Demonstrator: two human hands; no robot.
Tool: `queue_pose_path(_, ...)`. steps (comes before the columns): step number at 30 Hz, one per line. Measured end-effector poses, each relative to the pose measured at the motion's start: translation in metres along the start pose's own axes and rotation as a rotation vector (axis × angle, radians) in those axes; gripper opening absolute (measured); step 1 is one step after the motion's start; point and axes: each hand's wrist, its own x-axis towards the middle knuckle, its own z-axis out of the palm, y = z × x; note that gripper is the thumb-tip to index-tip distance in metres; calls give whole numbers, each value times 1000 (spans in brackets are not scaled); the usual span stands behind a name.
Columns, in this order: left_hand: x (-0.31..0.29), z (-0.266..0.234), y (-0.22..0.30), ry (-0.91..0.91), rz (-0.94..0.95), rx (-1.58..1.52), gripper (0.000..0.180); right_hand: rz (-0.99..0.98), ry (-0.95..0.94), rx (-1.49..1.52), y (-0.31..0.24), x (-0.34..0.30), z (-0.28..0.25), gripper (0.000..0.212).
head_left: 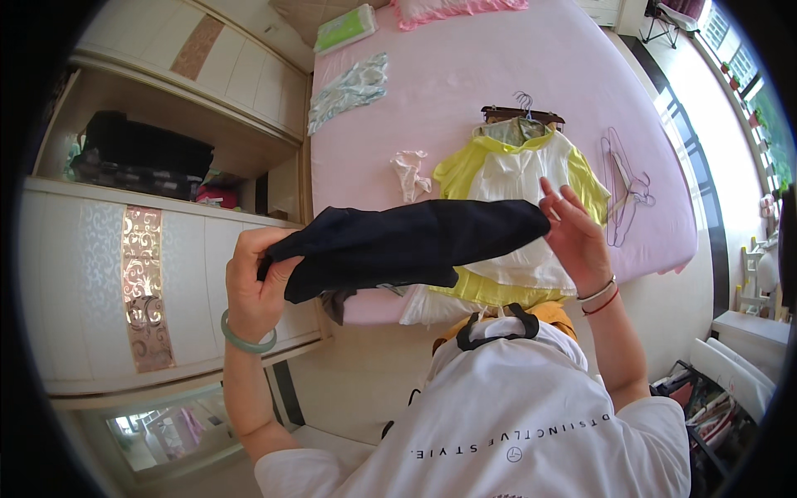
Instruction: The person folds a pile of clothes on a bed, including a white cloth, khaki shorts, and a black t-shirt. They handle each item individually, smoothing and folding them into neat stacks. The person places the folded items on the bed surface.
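A dark navy folded garment point(398, 245) is stretched out sideways in front of my chest, above the edge of the bed. My left hand point(257, 270), with a green bangle at its wrist, is closed on the garment's left end, thumb on the near side. At the other end, my right hand point(579, 232) has its fingers spread, and the rounded tip of the cloth meets the palm side. Whether the right thumb pinches the cloth is hidden. Behind it on the bed lies a white and yellow-green top point(519, 178), partly covered by the garment.
The pink-sheeted bed point(465, 75) bears hangers point(624, 195), a dark clip hanger point(548, 116), small white underwear point(409, 174), a patterned cloth point(353, 90) and a green package point(344, 27). Left stands a wardrobe point(75, 274) with dark clothes point(141, 149) inside. A loaded rack point(706, 398) is at lower right.
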Motion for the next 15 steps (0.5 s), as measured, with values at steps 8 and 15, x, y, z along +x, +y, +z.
queue_pose_path(8,6,3,14,-36,-7,11,19,-661,-326,-1287,27,-2,55,26)
queue_pose_path(15,6,5,30,-23,41,32,20,-677,-512,-1576,63,15,92,41)
